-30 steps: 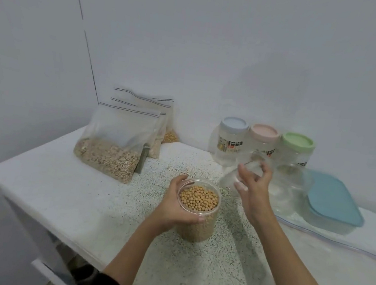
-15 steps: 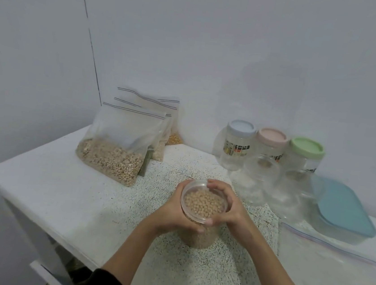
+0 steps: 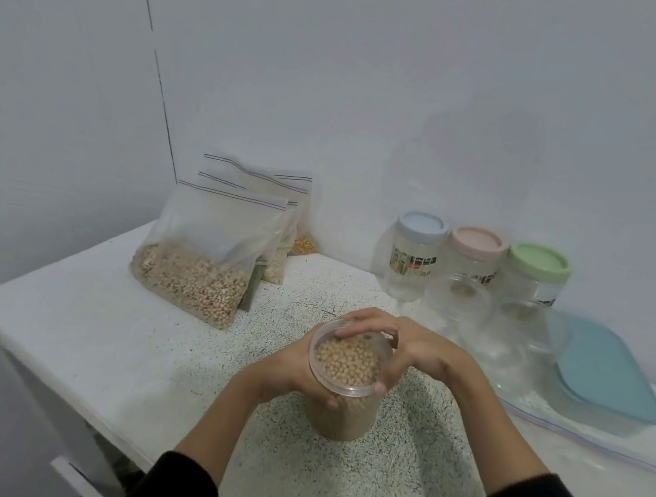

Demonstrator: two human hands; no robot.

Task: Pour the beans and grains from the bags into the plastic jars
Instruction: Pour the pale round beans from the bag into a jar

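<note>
Two hands clasp one open jar (image 3: 345, 377) full of pale beans, standing near the front edge of the tabletop (image 3: 76, 326). Largest, a blue-lidded box (image 3: 607, 368) sits at the right edge. Bags (image 3: 205, 250) of grain lean in the back left corner. Three lidded jars (image 3: 476, 261) line the back edge. The left hand (image 3: 296, 371) wraps the jar's side; the right hand (image 3: 413, 350) curls over its rim.

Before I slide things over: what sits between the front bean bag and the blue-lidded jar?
In the head view, only bare speckled table lies between front bean bag and blue-lidded jar.
</note>
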